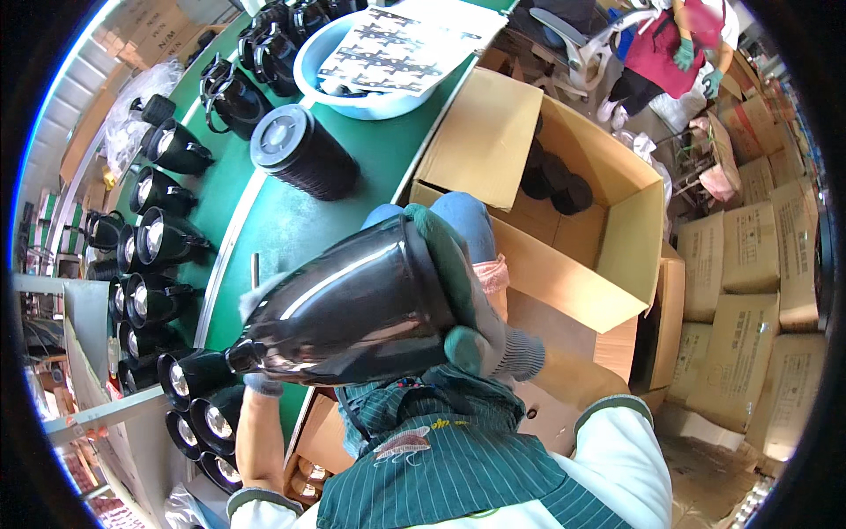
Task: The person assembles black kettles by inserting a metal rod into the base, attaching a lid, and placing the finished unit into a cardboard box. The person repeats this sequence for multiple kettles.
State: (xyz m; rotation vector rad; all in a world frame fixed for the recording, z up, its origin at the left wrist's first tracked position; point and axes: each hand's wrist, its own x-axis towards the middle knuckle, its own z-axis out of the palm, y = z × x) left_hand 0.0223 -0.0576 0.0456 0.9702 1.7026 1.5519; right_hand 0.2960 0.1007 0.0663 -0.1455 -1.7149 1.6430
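Note:
A glossy black jug body (348,309), like that of a vacuum jug, lies tilted across my lap, its narrow end pointing left. My right hand (454,282), in a grey and green glove, wraps round its wide end. My left hand (263,304) is at the far side of the narrow end, mostly hidden behind the jug and blurred; only some pale glove and the cuff show. A thin metal rod (256,269) stands up beside it; whether the hand holds it I cannot tell.
Black jugs with silvery insides (163,234) line the left of the green table (264,229). A stack of black round parts (308,159) stands ahead, near a light-blue basin (366,106) topped with a printed sheet. An open carton (608,212) holds black parts. A co-worker (670,53) is at far right.

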